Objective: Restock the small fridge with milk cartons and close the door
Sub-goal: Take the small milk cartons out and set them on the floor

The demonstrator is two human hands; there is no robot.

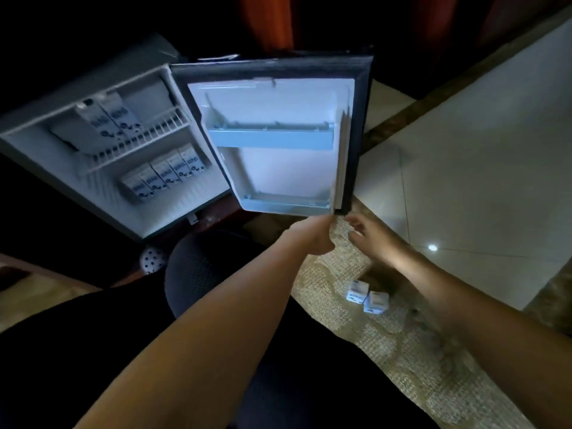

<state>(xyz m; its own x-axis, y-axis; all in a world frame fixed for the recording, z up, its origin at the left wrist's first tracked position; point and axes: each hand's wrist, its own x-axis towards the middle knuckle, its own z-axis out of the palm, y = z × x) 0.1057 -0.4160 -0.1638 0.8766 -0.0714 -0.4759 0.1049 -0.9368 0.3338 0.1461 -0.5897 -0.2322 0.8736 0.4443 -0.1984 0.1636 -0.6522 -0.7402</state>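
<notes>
The small fridge (37, 144) stands open at the left. Two milk cartons (106, 119) sit on its wire shelf and a row of several cartons (164, 174) fills the level below. The fridge door (278, 178) swings wide towards me, its blue door racks bare. My left hand (315, 233) reaches up to the door's lower outer corner, fingers curled at its bottom edge. My right hand (368, 233) hovers just right of that corner with relaxed fingers, holding nothing. Two more milk cartons (368, 297) stand on the woven mat under my right forearm.
A woven mat (387, 351) covers the floor in front of me. Pale floor tiles (479, 168) spread to the right. My dark-clothed knee (204, 264) sits below the fridge opening, with a spotted cloth (151, 258) beside it. Orange curtains (266, 20) hang behind the fridge.
</notes>
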